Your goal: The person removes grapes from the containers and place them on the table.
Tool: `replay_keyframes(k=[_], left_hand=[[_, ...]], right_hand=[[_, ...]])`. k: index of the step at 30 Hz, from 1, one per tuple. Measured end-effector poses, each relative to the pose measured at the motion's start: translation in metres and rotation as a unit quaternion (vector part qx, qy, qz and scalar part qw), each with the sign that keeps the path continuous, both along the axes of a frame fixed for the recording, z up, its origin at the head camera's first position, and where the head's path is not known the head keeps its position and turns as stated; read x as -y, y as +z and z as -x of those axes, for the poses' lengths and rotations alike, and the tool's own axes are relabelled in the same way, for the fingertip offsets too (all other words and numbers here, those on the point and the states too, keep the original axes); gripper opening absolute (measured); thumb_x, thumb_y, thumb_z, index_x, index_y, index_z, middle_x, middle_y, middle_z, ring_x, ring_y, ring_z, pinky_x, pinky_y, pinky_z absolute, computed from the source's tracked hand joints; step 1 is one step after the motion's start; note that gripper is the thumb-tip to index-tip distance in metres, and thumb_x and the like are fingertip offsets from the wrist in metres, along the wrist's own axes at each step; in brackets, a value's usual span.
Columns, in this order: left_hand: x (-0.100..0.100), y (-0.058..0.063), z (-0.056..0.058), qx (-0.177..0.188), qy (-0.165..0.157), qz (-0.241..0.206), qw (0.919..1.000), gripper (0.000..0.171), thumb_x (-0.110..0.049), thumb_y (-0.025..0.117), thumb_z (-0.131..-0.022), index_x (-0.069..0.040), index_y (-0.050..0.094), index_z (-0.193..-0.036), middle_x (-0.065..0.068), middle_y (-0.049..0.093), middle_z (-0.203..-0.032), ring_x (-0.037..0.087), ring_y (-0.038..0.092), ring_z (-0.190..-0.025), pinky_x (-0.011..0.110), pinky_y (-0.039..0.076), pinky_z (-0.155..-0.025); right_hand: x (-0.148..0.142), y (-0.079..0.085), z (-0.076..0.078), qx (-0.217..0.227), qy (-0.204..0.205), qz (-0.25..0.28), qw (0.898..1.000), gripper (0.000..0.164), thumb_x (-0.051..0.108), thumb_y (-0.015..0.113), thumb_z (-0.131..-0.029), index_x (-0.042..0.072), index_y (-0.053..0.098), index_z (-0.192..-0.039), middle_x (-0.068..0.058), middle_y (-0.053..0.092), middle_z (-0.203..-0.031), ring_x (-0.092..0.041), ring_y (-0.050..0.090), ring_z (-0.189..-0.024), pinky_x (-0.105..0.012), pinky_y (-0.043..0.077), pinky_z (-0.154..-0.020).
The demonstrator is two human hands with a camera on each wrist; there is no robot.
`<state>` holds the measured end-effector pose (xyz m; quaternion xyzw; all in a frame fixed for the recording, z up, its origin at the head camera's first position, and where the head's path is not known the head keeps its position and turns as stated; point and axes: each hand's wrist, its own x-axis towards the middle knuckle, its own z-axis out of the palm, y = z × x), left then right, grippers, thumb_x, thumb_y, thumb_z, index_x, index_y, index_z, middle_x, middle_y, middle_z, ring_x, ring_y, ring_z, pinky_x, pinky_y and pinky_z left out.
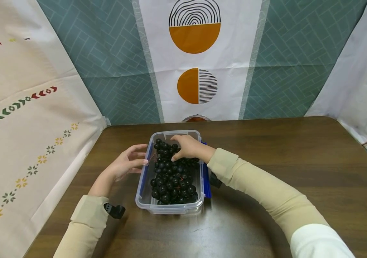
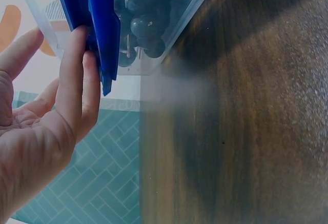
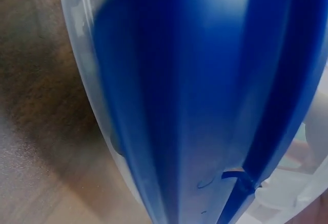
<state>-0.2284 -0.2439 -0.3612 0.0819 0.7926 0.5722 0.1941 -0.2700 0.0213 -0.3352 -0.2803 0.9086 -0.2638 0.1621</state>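
Observation:
A clear plastic food container (image 1: 170,207) stands on the table, holding a bunch of dark grapes (image 1: 170,177). Beside its left wall is my left hand (image 1: 126,163), fingers extended and spaced. In the left wrist view, fingertips of the left hand (image 2: 61,96) are right at a blue side latch (image 2: 102,24). My right hand (image 1: 188,147) reaches over the right rim, thumb and index finger spread above the grapes at the far end; its other fingers are hidden. A second blue latch (image 1: 207,181) hangs on the right wall and fills most of the right wrist view.
The brown wooden table (image 1: 283,150) extends well to the right of the container. Behind it hangs a teal and white patterned cloth (image 1: 125,71). A white embroidered cloth (image 1: 35,118) borders the left side. Black wrist cameras (image 1: 115,211) are strapped over the sleeves.

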Motion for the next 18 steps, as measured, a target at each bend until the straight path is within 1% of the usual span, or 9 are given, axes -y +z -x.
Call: replay_keyframes(k=[6,10,15,18], left_hand=[[0.001,0.0,0.0,0.001,-0.001,-0.002,1.0,0.069,-0.015,0.063,-0.092,-0.012,0.025,-0.149,0.026,0.032,-0.146,0.031,0.053,-0.117,0.046,0.052,-0.087],[0.002,0.001,0.0,0.001,-0.001,-0.001,1.0,0.069,-0.015,0.063,-0.092,-0.012,0.025,-0.15,0.026,0.032,-0.146,0.03,0.054,-0.116,0.046,0.052,-0.087],[0.001,0.001,0.0,0.002,-0.001,0.0,1.0,0.069,-0.015,0.063,-0.092,-0.012,0.025,-0.15,0.027,0.032,-0.145,0.029,0.054,-0.115,0.046,0.052,-0.088],[0.001,0.0,-0.001,0.001,0.0,-0.001,1.0,0.07,-0.014,0.063,-0.092,-0.012,0.025,-0.15,0.027,0.032,-0.145,0.028,0.055,-0.114,0.046,0.052,-0.087]], right_hand=[[0.003,-0.002,0.005,0.007,-0.004,-0.011,1.0,0.076,0.026,0.075,-0.083,0.009,0.035,-0.146,-0.01,0.037,-0.15,-0.029,0.038,-0.135,-0.044,0.037,-0.107],[0.005,-0.003,0.009,0.012,-0.002,-0.017,1.0,0.077,0.026,0.075,-0.082,0.009,0.036,-0.146,-0.009,0.037,-0.15,-0.028,0.039,-0.134,-0.043,0.037,-0.106],[0.006,-0.004,0.012,0.024,0.001,-0.013,1.0,0.074,0.025,0.076,-0.082,0.008,0.039,-0.144,-0.01,0.04,-0.147,-0.027,0.044,-0.131,-0.042,0.04,-0.103],[0.006,-0.004,0.012,0.032,0.006,-0.012,0.999,0.073,0.025,0.076,-0.082,0.007,0.041,-0.142,-0.011,0.042,-0.146,-0.027,0.044,-0.13,-0.042,0.041,-0.103]])
